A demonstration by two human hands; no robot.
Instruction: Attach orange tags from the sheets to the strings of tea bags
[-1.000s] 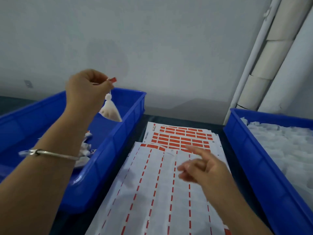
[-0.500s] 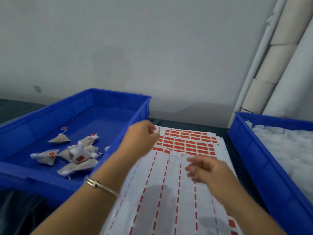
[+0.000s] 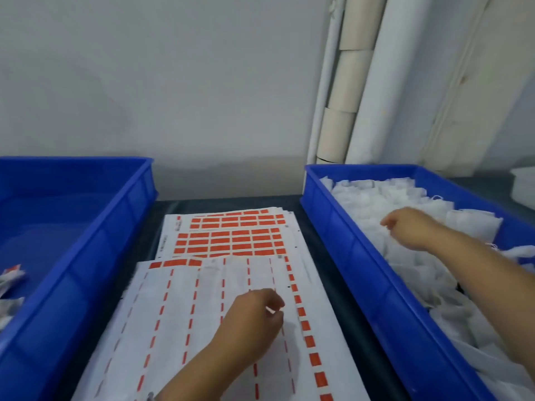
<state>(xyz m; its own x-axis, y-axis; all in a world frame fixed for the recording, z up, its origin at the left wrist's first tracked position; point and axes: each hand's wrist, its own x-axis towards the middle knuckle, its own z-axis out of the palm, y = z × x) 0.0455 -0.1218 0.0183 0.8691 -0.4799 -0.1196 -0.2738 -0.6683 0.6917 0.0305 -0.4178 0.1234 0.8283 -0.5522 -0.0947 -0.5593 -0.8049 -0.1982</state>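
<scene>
Orange tags [image 3: 309,341] run in a column down the right edge of the nearest sheet [image 3: 173,328], which otherwise shows only thin orange strips where we judge tags have been peeled. Our left hand [image 3: 254,319] sits over this sheet with its fingers curled toward that column; whether a tag is already pinched between the fingertips we cannot tell, as the fingers hide it. Beyond, fuller sheets [image 3: 231,235] with whole blocks of orange tags lie fanned between the two bins. To the left, the blue bin [image 3: 95,250] holds a few finished tea bags [image 3: 11,274] at its near edge, one showing an orange tag. To the right, our right hand [image 3: 411,227] reaches into the other blue bin [image 3: 347,247], fingers bent down among the untagged white tea bags [image 3: 405,270]; we cannot tell whether it has one yet. We read this as the start of a fresh cycle: fetching a bag and a tag together. The next move calls for lifting one bag clear by its string and folding a tag around that string.
</scene>
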